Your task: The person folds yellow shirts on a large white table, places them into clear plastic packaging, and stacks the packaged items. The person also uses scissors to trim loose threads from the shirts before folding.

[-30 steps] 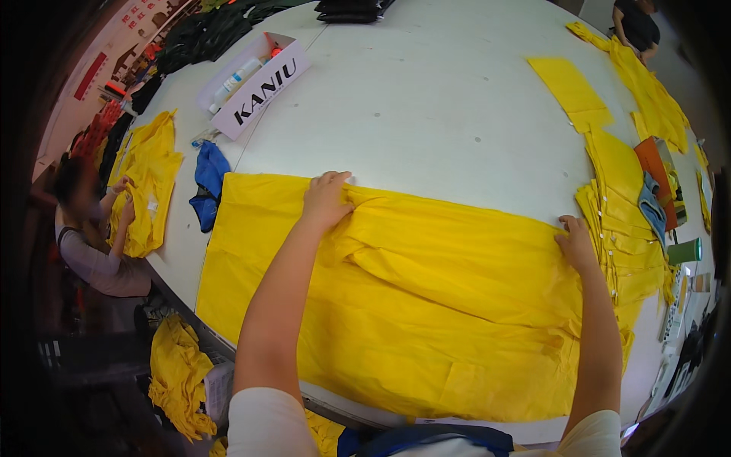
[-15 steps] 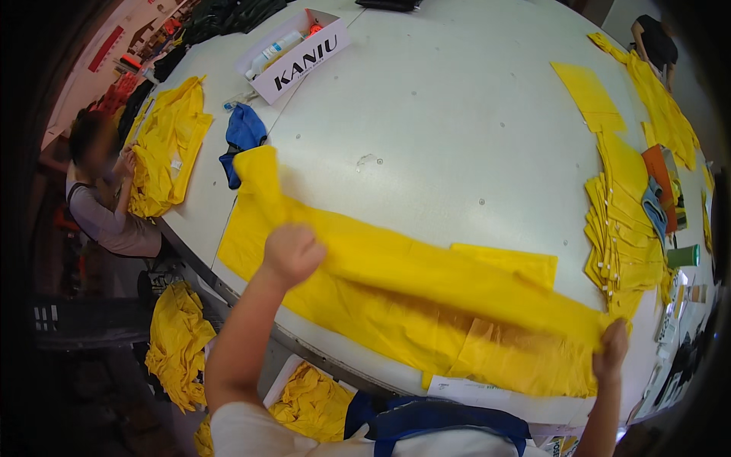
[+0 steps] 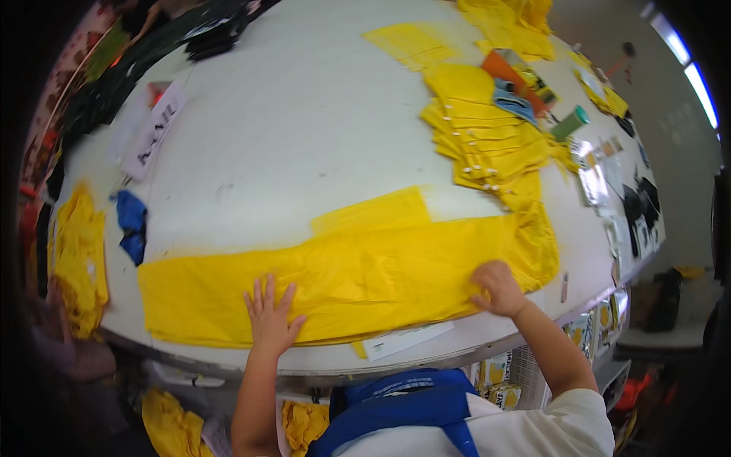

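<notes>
The scene is brightly and evenly lit from overhead; a ceiling light strip (image 3: 691,67) is seen at the upper right; shadows are faint; edges are bent and darkened; slight blur is noticed throughout.

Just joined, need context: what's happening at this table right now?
A person is working a long yellow fabric piece laid folded along the near edge of a white table. The left hand lies flat on it, fingers spread; the right hand is closed on the cloth near its right end. A stack of folded yellow pieces sits farther back on the right, a blue cloth at the left edge, and a white paper by the near rim.
</notes>
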The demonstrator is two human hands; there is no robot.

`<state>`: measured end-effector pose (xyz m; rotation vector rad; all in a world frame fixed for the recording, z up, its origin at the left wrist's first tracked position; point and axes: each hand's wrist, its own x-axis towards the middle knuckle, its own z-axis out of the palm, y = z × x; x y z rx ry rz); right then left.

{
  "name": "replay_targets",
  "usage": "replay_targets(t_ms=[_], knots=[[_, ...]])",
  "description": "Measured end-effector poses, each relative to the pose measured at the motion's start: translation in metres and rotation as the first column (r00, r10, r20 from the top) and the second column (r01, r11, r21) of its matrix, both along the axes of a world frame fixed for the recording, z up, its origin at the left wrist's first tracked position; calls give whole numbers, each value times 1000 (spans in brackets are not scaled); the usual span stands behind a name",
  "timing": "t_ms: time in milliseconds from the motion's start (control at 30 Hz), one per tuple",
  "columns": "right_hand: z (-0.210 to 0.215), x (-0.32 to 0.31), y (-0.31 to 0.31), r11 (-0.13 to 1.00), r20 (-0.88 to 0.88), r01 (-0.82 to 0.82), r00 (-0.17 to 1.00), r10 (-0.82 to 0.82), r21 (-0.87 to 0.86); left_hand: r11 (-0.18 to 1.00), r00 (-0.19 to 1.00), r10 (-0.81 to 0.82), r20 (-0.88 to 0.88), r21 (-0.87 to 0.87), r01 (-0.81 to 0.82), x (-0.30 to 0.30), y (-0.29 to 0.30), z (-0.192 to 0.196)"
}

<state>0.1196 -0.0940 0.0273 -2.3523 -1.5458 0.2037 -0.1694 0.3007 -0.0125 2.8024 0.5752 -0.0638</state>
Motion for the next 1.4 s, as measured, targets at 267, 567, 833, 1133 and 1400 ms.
replay_targets(t_ms=[267, 567, 833, 1133, 1400], knots=[[-18, 145, -76, 895, 386, 399, 871, -302, -200, 992, 999, -37, -2, 117, 37, 2, -6, -28], [-61, 183, -78, 794, 298, 451, 888, -351, -408, 983, 999, -42, -10, 176, 43, 9, -5, -36], [-3, -91, 87, 981, -50, 37, 998, -47, -192, 989, 1000, -1, -24, 146, 4, 5, -7, -31], [-71, -96, 81, 973, 61, -58, 995, 73, -224, 691, 675, 715, 181, -39, -722, -130, 54, -91], [-20, -105, 135, 986, -196, 124, 970, -144, -108, -263, -241, 952, -190, -910, -321, -186, 171, -67]])
